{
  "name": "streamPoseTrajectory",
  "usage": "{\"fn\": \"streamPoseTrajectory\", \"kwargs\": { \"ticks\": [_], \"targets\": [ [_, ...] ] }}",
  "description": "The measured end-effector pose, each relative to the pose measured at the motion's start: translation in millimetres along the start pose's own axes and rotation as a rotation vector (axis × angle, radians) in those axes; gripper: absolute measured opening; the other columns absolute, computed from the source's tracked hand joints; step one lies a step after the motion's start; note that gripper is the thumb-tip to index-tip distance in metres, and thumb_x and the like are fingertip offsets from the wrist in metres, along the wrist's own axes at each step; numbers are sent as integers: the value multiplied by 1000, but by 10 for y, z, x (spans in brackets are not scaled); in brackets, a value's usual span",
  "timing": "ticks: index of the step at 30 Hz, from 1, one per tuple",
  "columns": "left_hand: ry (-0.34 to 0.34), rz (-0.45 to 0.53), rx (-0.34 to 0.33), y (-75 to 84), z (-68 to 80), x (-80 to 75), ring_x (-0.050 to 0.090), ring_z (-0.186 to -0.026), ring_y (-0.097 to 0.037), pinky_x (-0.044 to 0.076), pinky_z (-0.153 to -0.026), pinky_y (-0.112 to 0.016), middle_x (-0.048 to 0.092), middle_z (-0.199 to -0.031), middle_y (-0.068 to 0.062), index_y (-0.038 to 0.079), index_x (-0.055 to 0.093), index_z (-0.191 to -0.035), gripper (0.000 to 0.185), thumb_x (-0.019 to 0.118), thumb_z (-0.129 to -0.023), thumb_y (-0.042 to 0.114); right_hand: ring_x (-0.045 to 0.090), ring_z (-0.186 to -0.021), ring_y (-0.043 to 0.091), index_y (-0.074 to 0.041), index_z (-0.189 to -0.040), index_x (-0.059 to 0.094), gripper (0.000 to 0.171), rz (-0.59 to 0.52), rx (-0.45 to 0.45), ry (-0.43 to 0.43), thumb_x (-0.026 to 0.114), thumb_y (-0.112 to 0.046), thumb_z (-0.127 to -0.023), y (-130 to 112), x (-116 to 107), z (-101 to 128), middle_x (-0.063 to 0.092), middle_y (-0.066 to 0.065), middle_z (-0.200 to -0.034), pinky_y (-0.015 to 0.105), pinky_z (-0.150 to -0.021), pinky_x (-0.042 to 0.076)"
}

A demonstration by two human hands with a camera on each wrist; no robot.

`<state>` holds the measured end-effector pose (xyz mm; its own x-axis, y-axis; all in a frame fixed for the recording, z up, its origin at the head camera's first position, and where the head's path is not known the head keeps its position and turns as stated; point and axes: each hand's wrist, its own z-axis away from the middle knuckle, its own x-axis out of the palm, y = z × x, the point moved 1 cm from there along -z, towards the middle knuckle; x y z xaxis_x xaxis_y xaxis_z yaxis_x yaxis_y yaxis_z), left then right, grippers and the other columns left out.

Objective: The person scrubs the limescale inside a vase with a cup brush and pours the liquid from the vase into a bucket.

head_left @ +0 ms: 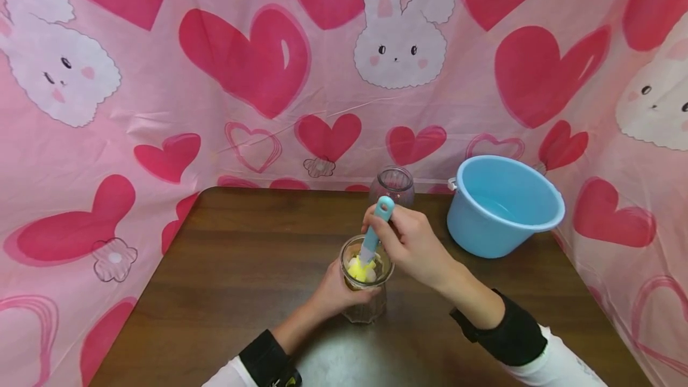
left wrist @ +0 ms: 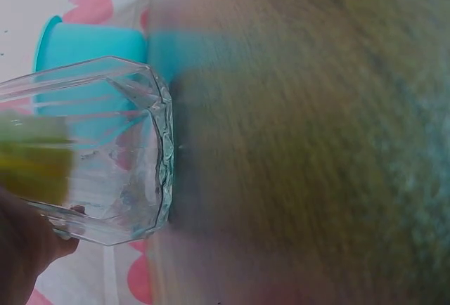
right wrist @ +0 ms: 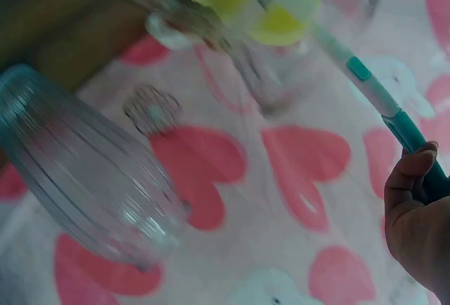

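My left hand [head_left: 334, 292] grips a clear glass jar [head_left: 365, 312] round its side, below the rim. In the left wrist view the faceted base of the jar [left wrist: 160, 150] is right at the tabletop. From above on the right, my right hand [head_left: 412, 245] holds the light blue handle of a sponge bottle brush [head_left: 372, 235] between thumb and fingers. Its yellow and white sponge head [head_left: 359, 269] is down inside the jar, showing as a yellow block [left wrist: 39, 164] through the glass. In the right wrist view the brush handle [right wrist: 404, 133] slants up toward the sponge.
Behind my right hand stands a second glass jar [head_left: 395, 180], with a ribbed body [right wrist: 91, 171]. A light blue bucket [head_left: 481, 233] sits at the back right of the brown wooden table [head_left: 242, 255]. Pink heart-and-rabbit cloth [head_left: 333, 100] hangs round the back and sides.
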<state>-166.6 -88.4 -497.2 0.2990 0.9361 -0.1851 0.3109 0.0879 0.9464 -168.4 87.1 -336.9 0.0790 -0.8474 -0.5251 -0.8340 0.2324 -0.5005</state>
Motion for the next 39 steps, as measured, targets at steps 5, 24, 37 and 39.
{"fn": "streamPoseTrajectory", "kwargs": {
  "ticks": [5,24,37,39],
  "targets": [
    [-10,26,48,-9,-9,4,65,-114,-35,53,-99,-31,65,-131,-13,12,46,-148,85,91,-76,14,62,-74,11,-7,-105,65,5,-21,129,-61,61,-6,-103,91,152,119,68,2,-89,27,-66,58],
    [-4,9,11,-21,-22,11,63,-111,-18,52,-96,-29,66,-127,-4,10,50,-141,79,93,-75,15,56,-51,13,-7,-93,71,21,-82,367,101,55,-10,-106,167,-36,82,71,2,-79,30,-46,50],
    [-3,20,57,-26,-27,8,65,-112,-22,53,-99,-33,66,-130,-6,11,49,-145,82,91,-75,11,54,-61,8,-6,-94,70,17,-46,259,-73,58,-7,-105,195,133,182,59,-2,-73,26,-54,51],
    [-8,21,63,-30,-30,11,66,-112,-21,53,-98,-33,67,-129,-6,11,48,-145,82,91,-75,11,56,-65,8,-5,-94,70,16,-36,229,-97,58,-5,-105,192,133,175,60,-2,-75,26,-59,53]
  ]
}}
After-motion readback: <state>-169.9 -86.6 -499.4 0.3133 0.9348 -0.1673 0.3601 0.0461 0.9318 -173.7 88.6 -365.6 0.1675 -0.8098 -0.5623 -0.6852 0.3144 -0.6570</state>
